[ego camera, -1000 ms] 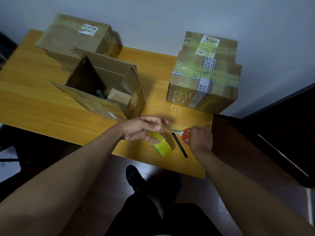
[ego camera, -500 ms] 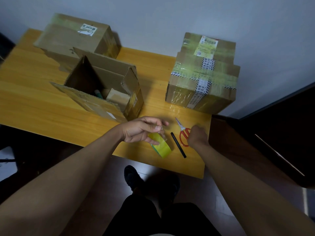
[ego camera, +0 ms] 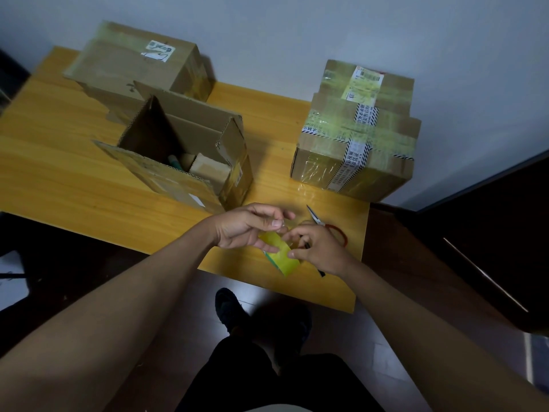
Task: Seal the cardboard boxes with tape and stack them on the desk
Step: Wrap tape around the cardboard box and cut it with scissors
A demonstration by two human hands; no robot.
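A yellow wooden desk (ego camera: pixel 74 179) sits under the hands and goes far to the left. Behind it, past the hands, is a plain pale wall (ego camera: pixel 297 31). To the right stands dark brown furniture (ego camera: pixel 475 233). Below the hands is a dark, shiny floor (ego camera: pixel 166 328). The light is dim.
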